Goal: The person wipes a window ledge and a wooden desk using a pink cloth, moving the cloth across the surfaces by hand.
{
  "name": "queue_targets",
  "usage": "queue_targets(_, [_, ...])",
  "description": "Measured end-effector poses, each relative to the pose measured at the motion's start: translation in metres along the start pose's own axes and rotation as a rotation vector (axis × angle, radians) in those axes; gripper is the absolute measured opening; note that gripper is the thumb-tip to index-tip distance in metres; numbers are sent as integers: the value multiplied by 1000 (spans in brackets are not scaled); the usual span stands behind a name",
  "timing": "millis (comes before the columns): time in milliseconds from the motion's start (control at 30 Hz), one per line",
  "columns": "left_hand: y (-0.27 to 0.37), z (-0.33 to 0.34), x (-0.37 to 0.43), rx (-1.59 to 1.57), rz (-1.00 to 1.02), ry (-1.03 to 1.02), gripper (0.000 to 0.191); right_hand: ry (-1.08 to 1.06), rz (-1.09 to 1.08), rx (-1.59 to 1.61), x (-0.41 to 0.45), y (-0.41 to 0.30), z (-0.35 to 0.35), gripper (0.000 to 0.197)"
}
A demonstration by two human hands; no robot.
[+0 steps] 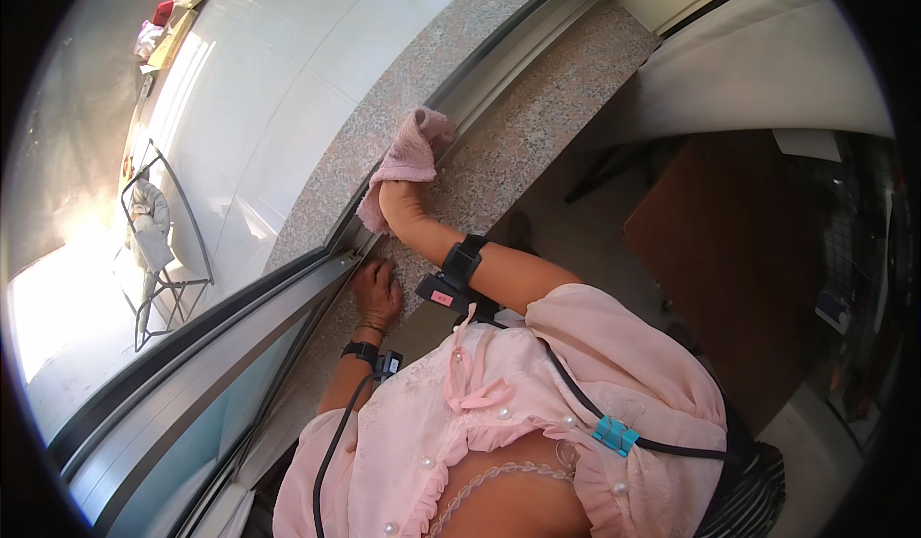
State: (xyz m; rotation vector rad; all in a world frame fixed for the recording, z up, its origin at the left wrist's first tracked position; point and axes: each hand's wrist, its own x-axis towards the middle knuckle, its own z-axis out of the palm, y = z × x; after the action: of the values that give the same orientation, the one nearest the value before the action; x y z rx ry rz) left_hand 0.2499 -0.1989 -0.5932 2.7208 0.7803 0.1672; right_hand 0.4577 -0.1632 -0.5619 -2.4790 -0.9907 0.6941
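Note:
A pink terry cloth (409,151) is draped over the fingers of my right hand (401,203), which presses it on the metal track of a sliding window (532,56). The cloth hides most of those fingers. Below it, my left hand (378,295) rests on the speckled granite sill (568,85), beside the lower corner of the aluminium window sash (216,372). Nothing shows in the left hand. A black strap with a small box (446,292) is on my right forearm, and another strapped box (388,362) sits at my left wrist.
Outside the window, a folding metal rack (169,272) holding a grey cloth item stands on pale floor tiles (288,99). To my right are a brown desk (712,272) and a white fabric cover (770,63). A black cable (568,380) is clipped to my blouse.

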Motion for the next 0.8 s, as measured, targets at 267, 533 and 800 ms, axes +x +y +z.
queue_targets(267, [0,-11,1,-153,49,65,34,631,-304,845,-2,-3,-16,77])
queue_targets(533, [-43,-50,-88,-365,101,211,27,390,-319,1051,-97,-24,81,35])
queue_targets(800, [-63,-81,-189,-519,-288,412,17,216,-580,1031,-179,-65,115,30])
